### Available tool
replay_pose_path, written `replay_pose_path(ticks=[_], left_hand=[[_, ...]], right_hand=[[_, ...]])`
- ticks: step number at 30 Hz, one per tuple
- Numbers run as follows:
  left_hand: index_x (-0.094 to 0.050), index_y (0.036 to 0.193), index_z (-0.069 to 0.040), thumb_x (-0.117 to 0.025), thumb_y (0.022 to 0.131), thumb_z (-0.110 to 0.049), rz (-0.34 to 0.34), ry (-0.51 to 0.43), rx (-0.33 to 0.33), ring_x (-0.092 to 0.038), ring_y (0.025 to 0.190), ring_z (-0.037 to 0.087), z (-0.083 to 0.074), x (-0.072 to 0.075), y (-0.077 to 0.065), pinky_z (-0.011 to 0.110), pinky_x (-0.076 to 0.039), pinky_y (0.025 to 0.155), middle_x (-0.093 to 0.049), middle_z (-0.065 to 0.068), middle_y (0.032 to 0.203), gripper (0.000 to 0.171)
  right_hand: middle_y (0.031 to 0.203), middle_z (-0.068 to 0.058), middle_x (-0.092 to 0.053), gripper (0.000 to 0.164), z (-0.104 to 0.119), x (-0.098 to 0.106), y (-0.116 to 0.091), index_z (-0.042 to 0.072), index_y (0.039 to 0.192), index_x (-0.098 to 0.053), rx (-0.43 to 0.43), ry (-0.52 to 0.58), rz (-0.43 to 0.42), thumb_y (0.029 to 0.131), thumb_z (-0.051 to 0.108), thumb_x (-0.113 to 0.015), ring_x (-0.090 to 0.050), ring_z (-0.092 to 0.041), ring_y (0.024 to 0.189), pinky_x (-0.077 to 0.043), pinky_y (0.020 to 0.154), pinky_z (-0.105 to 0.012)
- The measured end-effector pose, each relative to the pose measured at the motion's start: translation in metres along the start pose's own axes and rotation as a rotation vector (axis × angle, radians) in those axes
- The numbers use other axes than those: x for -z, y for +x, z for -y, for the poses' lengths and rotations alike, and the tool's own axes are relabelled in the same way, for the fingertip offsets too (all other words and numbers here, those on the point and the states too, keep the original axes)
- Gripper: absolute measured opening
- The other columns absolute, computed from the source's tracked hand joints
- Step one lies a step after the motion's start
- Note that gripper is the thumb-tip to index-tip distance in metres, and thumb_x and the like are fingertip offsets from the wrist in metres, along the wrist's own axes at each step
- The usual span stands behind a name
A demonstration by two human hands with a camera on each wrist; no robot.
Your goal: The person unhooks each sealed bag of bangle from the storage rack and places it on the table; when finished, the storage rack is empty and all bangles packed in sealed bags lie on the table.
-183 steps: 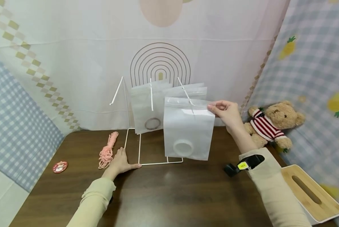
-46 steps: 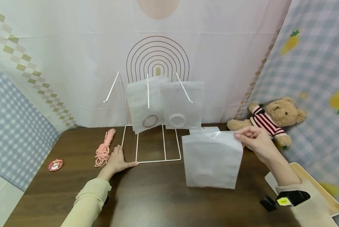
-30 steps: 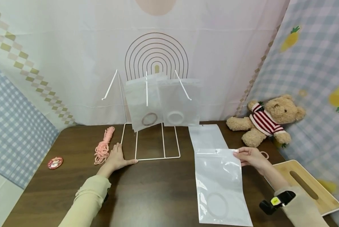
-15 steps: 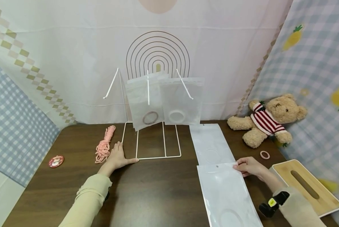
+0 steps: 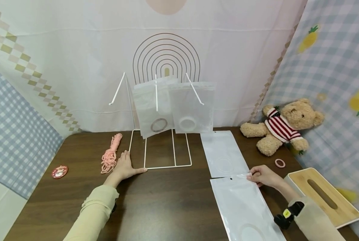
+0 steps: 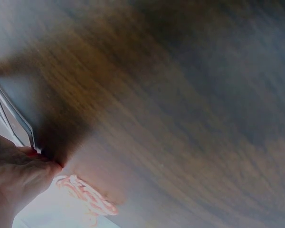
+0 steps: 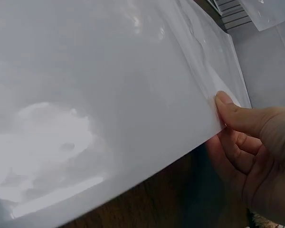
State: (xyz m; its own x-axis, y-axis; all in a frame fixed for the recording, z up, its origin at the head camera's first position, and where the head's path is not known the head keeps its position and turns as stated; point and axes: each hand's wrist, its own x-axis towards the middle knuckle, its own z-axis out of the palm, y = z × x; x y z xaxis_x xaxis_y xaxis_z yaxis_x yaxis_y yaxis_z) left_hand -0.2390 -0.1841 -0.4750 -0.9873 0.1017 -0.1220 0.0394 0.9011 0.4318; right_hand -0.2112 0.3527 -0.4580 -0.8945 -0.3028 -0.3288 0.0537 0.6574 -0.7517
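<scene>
My left hand (image 5: pixel 125 169) rests on the front left corner of a white wire rack (image 5: pixel 167 167), thumb spread along its base bar. My right hand (image 5: pixel 265 177) pinches the top right corner of a frosted white zip bag (image 5: pixel 242 204) between thumb and fingers. This bag lies at the table's front right, with a small hang hole and a pale ring shape showing on it. Behind it lies a second white bag (image 5: pixel 223 150), flat on the table. On the rack's prongs hang frosted bags, one with a brownish ring (image 5: pixel 159 125) and one with a white ring (image 5: pixel 187 124).
Pink rope (image 5: pixel 110 154) lies beside my left hand, and a round red badge (image 5: pixel 60 171) sits farther left. At right are a teddy bear (image 5: pixel 283 125), a small pink ring (image 5: pixel 279 163) and a wooden-topped tissue box (image 5: pixel 325 197). Curtains stand behind.
Earlier my right hand held a bag at the rack's right prong. A bag now lies behind, and the bag in my right hand has come down onto the table. My left hand stays put.
</scene>
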Motion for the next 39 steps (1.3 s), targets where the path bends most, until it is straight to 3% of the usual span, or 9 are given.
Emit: replay_pose_path(ticks=[12, 18, 23, 27, 30, 33, 35, 37, 39], left_hand=[[-0.011, 0.137, 0.020, -0.070, 0.069, -0.054, 0.003, -0.005, 0.004, -0.010, 0.134, 0.051, 0.000, 0.000, 0.000, 0.056, -0.016, 0.111, -0.011, 0.040, 0.143, 0.116], [-0.011, 0.137, 0.020, -0.070, 0.070, -0.053, 0.003, -0.016, 0.006, -0.010, 0.134, 0.051, -0.002, 0.001, 0.000, 0.056, -0.016, 0.111, -0.011, 0.040, 0.143, 0.116], [-0.012, 0.136, 0.020, -0.071, 0.069, -0.052, -0.005, -0.010, 0.000, -0.011, 0.134, 0.051, -0.002, 0.002, -0.001, 0.056, -0.017, 0.111, -0.012, 0.040, 0.143, 0.116], [-0.013, 0.136, 0.021, -0.072, 0.069, -0.053, -0.010, -0.001, 0.006, -0.012, 0.134, 0.051, -0.001, 0.002, -0.002, 0.055, -0.017, 0.111, -0.013, 0.040, 0.142, 0.116], [-0.014, 0.136, 0.020, -0.072, 0.068, -0.054, -0.004, 0.001, 0.014, -0.013, 0.134, 0.050, -0.001, 0.002, -0.002, 0.055, -0.018, 0.111, -0.014, 0.040, 0.142, 0.116], [-0.014, 0.137, 0.019, -0.071, 0.067, -0.056, 0.005, 0.006, 0.018, -0.013, 0.134, 0.050, -0.003, 0.003, -0.001, 0.054, -0.019, 0.111, -0.014, 0.039, 0.143, 0.118], [-0.014, 0.137, 0.020, -0.072, 0.067, -0.056, 0.001, 0.009, 0.023, -0.014, 0.134, 0.050, -0.003, 0.003, -0.001, 0.054, -0.021, 0.110, -0.015, 0.039, 0.143, 0.118], [-0.016, 0.136, 0.020, -0.073, 0.066, -0.055, -0.006, 0.010, 0.028, -0.016, 0.134, 0.049, -0.004, 0.003, 0.000, 0.053, -0.021, 0.110, -0.016, 0.039, 0.142, 0.117], [-0.017, 0.136, 0.020, -0.073, 0.066, -0.054, -0.014, 0.010, 0.031, -0.017, 0.134, 0.049, -0.005, 0.002, 0.000, 0.054, -0.022, 0.110, -0.017, 0.040, 0.142, 0.117]], right_hand=[[0.063, -0.003, -0.058, 0.028, 0.012, -0.003, -0.002, -0.001, 0.086, -0.059, -0.179, -0.220, -0.182, 0.075, 0.021, -0.074, -0.055, -0.013, 0.053, -0.050, 0.050, -0.028], [0.066, -0.005, -0.052, 0.035, 0.020, -0.003, -0.001, 0.000, 0.090, -0.052, -0.187, -0.342, -0.209, 0.073, 0.020, -0.076, -0.050, -0.015, 0.052, -0.045, 0.048, -0.028], [0.068, -0.004, -0.048, 0.036, 0.038, 0.000, 0.008, -0.002, 0.090, -0.052, -0.111, -0.330, -0.224, 0.073, 0.019, -0.076, -0.048, -0.014, 0.053, -0.044, 0.048, -0.027], [0.073, -0.007, -0.052, 0.040, 0.077, 0.008, 0.029, -0.005, 0.097, -0.055, 0.045, -0.262, -0.274, 0.075, 0.022, -0.074, -0.053, -0.016, 0.056, -0.046, 0.049, -0.027], [0.086, -0.016, -0.057, 0.049, 0.117, 0.015, 0.049, -0.009, 0.109, -0.052, 0.156, -0.193, -0.307, 0.079, 0.025, -0.071, -0.058, -0.024, 0.069, -0.051, 0.057, -0.029], [0.111, -0.026, -0.053, 0.069, 0.161, 0.023, 0.068, -0.006, 0.131, -0.035, 0.188, -0.089, -0.360, 0.082, 0.030, -0.067, -0.056, -0.035, 0.096, -0.053, 0.078, -0.038], [0.129, -0.028, -0.042, 0.084, 0.190, 0.029, 0.080, 0.000, 0.141, -0.018, 0.177, -0.006, -0.398, 0.082, 0.036, -0.066, -0.048, -0.039, 0.114, -0.046, 0.093, -0.046], [0.140, -0.026, -0.031, 0.094, 0.216, 0.034, 0.092, 0.008, 0.146, -0.005, 0.175, 0.089, -0.438, 0.081, 0.041, -0.065, -0.038, -0.040, 0.126, -0.038, 0.102, -0.049], [0.144, -0.023, -0.027, 0.095, 0.238, 0.039, 0.101, 0.011, 0.147, -0.003, 0.194, 0.151, -0.470, 0.081, 0.043, -0.065, -0.034, -0.038, 0.130, -0.034, 0.105, -0.050]])
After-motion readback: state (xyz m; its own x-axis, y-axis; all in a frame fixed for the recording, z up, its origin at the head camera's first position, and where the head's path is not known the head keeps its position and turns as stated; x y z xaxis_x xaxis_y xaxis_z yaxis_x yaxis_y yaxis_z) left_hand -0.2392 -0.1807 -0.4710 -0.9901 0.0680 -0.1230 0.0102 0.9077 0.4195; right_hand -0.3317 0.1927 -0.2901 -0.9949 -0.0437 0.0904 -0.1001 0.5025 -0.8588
